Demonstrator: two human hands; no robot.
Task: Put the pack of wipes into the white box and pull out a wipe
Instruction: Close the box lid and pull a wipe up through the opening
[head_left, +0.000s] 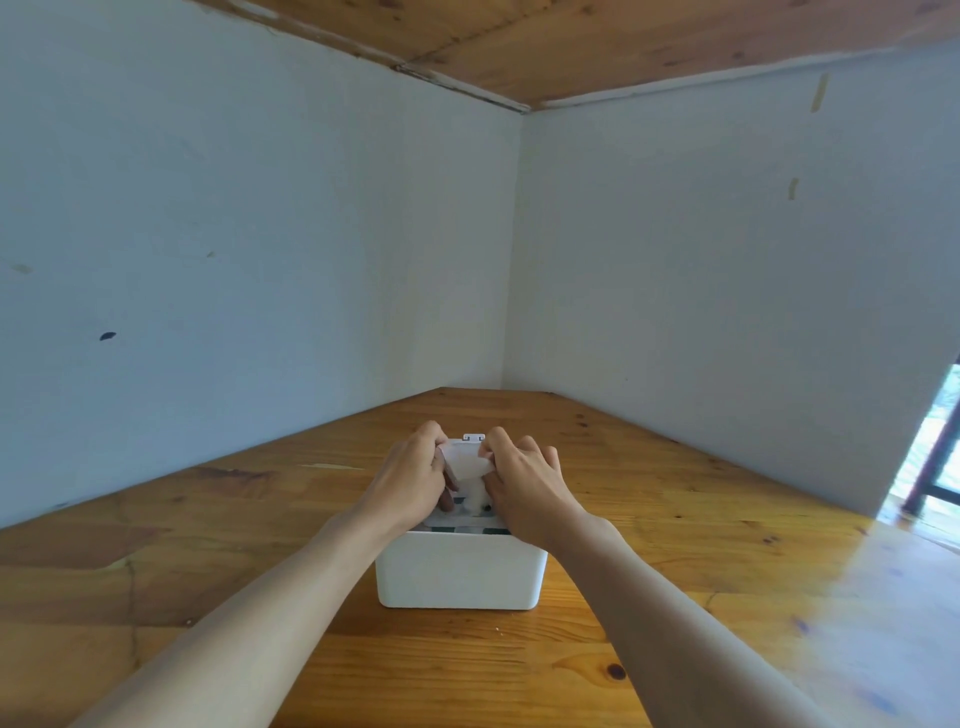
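Resting on the wooden table (675, 519), white box (460, 577); left hand (415, 480) and right hand (524, 488) pinch a wipe (465, 462) above the pack of wipes (462, 529).

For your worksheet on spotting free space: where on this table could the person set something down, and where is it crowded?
The wooden table is bare left of the white box up to the left wall, right of it toward the right wall, and behind it into the corner. It is crowded only at the box top, where the left hand and right hand hold a wipe.
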